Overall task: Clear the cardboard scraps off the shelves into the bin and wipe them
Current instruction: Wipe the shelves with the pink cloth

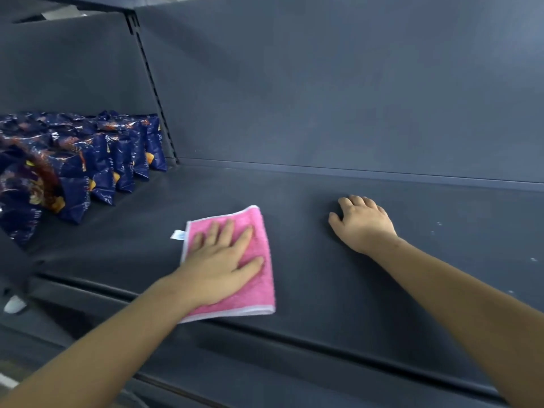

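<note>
A folded pink cloth [259,278] with a white border lies flat on the dark grey shelf [323,290], near its front edge. My left hand [220,260] presses down on the cloth, palm flat and fingers spread. My right hand [363,223] rests on the bare shelf further right and back, fingers curled down onto the surface, holding nothing. A few small pale specks [533,259] dot the shelf at the far right. No cardboard scraps or bin show in this view.
Several dark blue snack bags [97,166] stand in a row at the left end of the shelf. A slotted upright [153,92] divides the grey back panel. The shelf's front lip [294,337] runs below my arms.
</note>
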